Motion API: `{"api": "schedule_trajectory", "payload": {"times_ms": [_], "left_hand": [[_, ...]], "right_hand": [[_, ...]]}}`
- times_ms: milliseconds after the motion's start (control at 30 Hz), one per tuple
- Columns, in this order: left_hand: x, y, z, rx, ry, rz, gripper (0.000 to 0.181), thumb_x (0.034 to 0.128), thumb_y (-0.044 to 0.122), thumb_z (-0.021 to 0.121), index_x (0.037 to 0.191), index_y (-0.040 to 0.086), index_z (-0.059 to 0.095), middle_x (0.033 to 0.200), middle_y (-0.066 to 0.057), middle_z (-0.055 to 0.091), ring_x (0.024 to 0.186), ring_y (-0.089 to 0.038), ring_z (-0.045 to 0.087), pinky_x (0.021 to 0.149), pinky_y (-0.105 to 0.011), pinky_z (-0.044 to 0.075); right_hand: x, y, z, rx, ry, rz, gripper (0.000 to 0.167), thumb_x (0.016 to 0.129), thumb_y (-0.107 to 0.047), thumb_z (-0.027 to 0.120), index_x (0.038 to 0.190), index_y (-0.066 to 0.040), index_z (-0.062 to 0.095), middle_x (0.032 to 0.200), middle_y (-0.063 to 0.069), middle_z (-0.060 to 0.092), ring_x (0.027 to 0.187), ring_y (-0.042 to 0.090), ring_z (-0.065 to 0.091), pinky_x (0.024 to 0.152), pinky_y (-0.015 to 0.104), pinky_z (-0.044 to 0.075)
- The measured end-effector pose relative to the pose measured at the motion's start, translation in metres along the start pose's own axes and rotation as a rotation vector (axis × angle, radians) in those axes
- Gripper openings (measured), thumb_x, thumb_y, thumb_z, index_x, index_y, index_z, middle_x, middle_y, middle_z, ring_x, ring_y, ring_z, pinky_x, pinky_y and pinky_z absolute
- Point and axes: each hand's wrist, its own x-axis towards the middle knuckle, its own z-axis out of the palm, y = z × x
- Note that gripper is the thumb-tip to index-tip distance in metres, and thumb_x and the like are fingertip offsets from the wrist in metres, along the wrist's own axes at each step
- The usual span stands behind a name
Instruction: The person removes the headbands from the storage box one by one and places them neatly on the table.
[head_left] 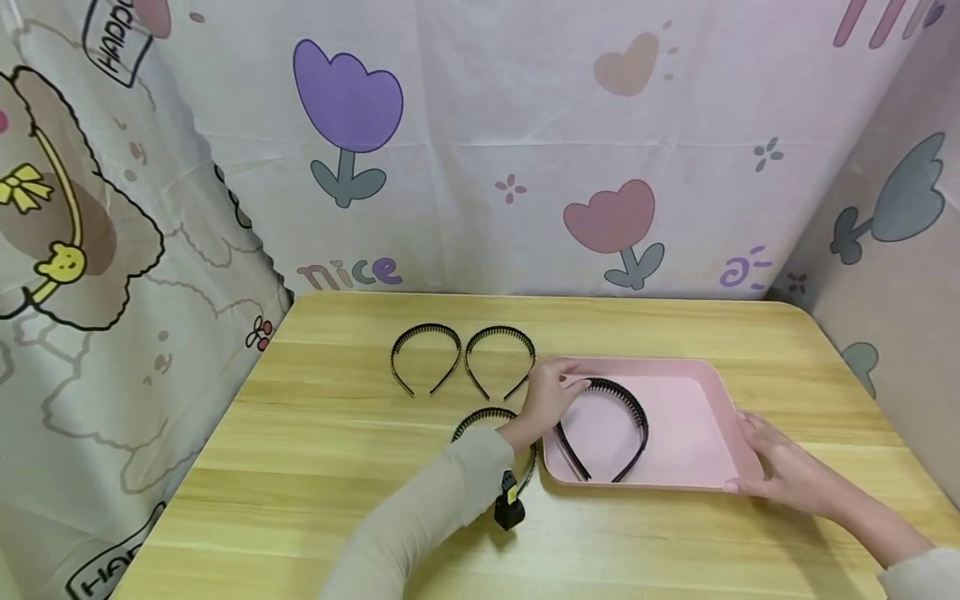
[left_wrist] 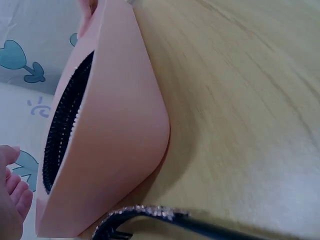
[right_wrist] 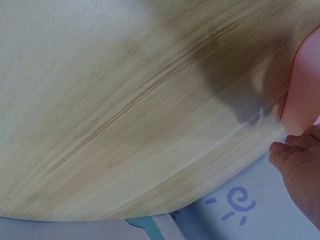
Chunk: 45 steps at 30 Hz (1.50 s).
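A black toothed headband (head_left: 639, 417) lies in the pink tray (head_left: 693, 425), toward its left side. My left hand (head_left: 546, 396) is over the tray's left rim, with thumb and fingertips by the headband's upper left curve, hiding part of it. In the left wrist view, the fingers of the left hand (left_wrist: 14, 197) look loosely bent, with nothing seen between them. My right hand (head_left: 787, 467) holds the tray's right front corner, thumb at the front edge and fingers along the side. In the right wrist view, its fingertips meet the tray wall (right_wrist: 302, 95).
Two more black headbands, one on the left (head_left: 397, 342) and one beside it (head_left: 501, 330), lie at the back of the wooden table (head_left: 300, 467). A third headband (head_left: 480, 413) lies nearer, partly under my left forearm. Printed cloth (head_left: 465, 100) hangs behind the table.
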Motion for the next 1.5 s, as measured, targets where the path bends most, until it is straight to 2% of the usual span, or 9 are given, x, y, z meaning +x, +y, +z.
{"api": "schedule_trajectory", "payload": {"times_ms": [133, 433, 600, 733, 867, 1100, 1233, 1400, 1500], "left_hand": [[0.001, 0.0, 0.006, 0.042, 0.008, -0.005, 0.027, 0.0779, 0.008, 0.073, 0.103, -0.001, 0.068, 0.099, -0.013, 0.07, 0.09, -0.022, 0.065, 0.075, -0.018, 0.052], [0.001, -0.002, 0.017, 0.176, 0.049, -0.031, 0.024, 0.0733, 0.014, 0.077, 0.095, 0.005, 0.072, 0.093, -0.007, 0.072, 0.085, -0.016, 0.066, 0.076, -0.018, 0.051], [-0.002, -0.004, 0.02, 0.237, 0.019, -0.044, 0.021, 0.0737, 0.011, 0.076, 0.094, 0.005, 0.073, 0.092, -0.006, 0.072, 0.086, -0.015, 0.066, 0.077, -0.019, 0.051], [-0.003, -0.004, 0.02, 0.276, 0.012, -0.057, 0.018, 0.0724, 0.008, 0.076, 0.091, 0.007, 0.074, 0.092, -0.004, 0.073, 0.088, -0.014, 0.067, 0.078, -0.02, 0.051], [-0.003, -0.003, 0.02, 0.29, -0.01, -0.084, 0.016, 0.0725, 0.006, 0.076, 0.089, 0.007, 0.074, 0.09, -0.004, 0.073, 0.085, -0.014, 0.067, 0.076, -0.02, 0.052], [0.0, -0.004, 0.023, 0.297, -0.053, -0.148, 0.018, 0.0765, 0.002, 0.072, 0.094, 0.006, 0.073, 0.095, -0.005, 0.072, 0.089, -0.015, 0.067, 0.08, -0.022, 0.053], [0.003, -0.004, 0.024, 0.307, -0.069, -0.127, 0.015, 0.0785, 0.002, 0.069, 0.092, 0.006, 0.073, 0.093, -0.005, 0.073, 0.088, -0.015, 0.068, 0.077, -0.02, 0.053], [0.005, -0.003, 0.024, 0.267, -0.075, -0.095, 0.013, 0.08, -0.002, 0.066, 0.09, 0.003, 0.073, 0.09, -0.008, 0.073, 0.085, -0.016, 0.068, 0.073, -0.019, 0.054], [0.006, -0.002, 0.023, 0.278, -0.067, -0.111, 0.013, 0.0813, -0.001, 0.066, 0.09, 0.004, 0.074, 0.091, -0.007, 0.073, 0.084, -0.015, 0.069, 0.073, -0.019, 0.054]], "right_hand": [[-0.002, 0.0, 0.002, 0.002, 0.0, -0.003, 0.098, 0.067, -0.03, 0.081, 0.134, 0.02, 0.03, 0.132, 0.042, 0.035, 0.136, 0.044, 0.02, 0.093, -0.004, -0.007], [0.0, -0.001, 0.002, 0.021, 0.001, -0.002, 0.098, 0.067, -0.03, 0.081, 0.135, 0.019, 0.029, 0.134, 0.041, 0.033, 0.129, 0.053, 0.025, 0.093, -0.004, -0.007], [-0.002, -0.004, 0.002, 0.043, -0.037, 0.039, 0.1, 0.069, -0.031, 0.08, 0.136, 0.019, 0.026, 0.135, 0.042, 0.029, 0.123, 0.059, 0.028, 0.09, -0.004, -0.008], [-0.002, -0.004, 0.003, 0.042, -0.036, 0.037, 0.099, 0.069, -0.031, 0.08, 0.135, 0.02, 0.027, 0.135, 0.042, 0.03, 0.123, 0.059, 0.028, 0.09, -0.005, -0.008], [-0.001, -0.004, 0.004, 0.04, -0.036, 0.035, 0.099, 0.069, -0.031, 0.08, 0.135, 0.02, 0.027, 0.135, 0.042, 0.031, 0.123, 0.059, 0.028, 0.091, -0.005, -0.008], [-0.001, -0.003, 0.004, 0.043, -0.049, 0.048, 0.099, 0.07, -0.032, 0.079, 0.135, 0.02, 0.025, 0.136, 0.042, 0.029, 0.123, 0.059, 0.027, 0.09, -0.005, -0.009], [-0.003, 0.0, 0.004, 0.028, -0.03, 0.035, 0.098, 0.07, -0.03, 0.079, 0.136, 0.019, 0.025, 0.136, 0.042, 0.03, 0.131, 0.054, 0.021, 0.091, -0.005, -0.008], [-0.004, 0.001, 0.002, 0.017, -0.01, 0.02, 0.097, 0.07, -0.029, 0.079, 0.136, 0.019, 0.026, 0.135, 0.042, 0.031, 0.138, 0.044, 0.015, 0.092, -0.005, -0.007], [-0.001, 0.001, 0.001, 0.019, -0.011, 0.012, 0.097, 0.07, -0.029, 0.079, 0.136, 0.019, 0.026, 0.134, 0.042, 0.032, 0.134, 0.049, 0.02, 0.092, -0.005, -0.007]]}}
